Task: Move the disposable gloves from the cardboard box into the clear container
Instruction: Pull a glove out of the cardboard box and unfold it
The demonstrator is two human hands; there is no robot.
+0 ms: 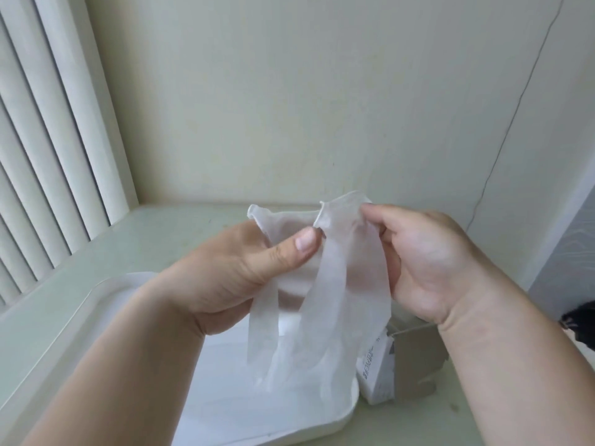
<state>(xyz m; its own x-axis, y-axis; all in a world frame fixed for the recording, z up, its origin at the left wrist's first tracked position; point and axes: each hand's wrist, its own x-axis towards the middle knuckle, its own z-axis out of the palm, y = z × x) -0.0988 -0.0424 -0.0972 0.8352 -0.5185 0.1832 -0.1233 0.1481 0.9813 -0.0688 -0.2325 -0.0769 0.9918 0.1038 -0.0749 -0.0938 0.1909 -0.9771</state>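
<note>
A thin, translucent disposable glove [335, 284] hangs in mid-air between both hands, its fingers dangling downward. My left hand [238, 268] pinches its cuff with thumb and fingers. My right hand [421, 255] grips the other side of the cuff at the top. Below the glove lies the clear container [349, 410], a shallow whitish tray with rounded corners, partly hidden by my left forearm. The cardboard box [405, 365] stands just right of the container, its white printed side and brown flap showing under my right wrist.
Everything rests on a pale green counter [180, 230] in a corner, with a plain wall behind. Vertical blinds [48, 140] run along the left. A thin wire [515, 117] runs down the wall at right. A dark object [579, 320] sits at the right edge.
</note>
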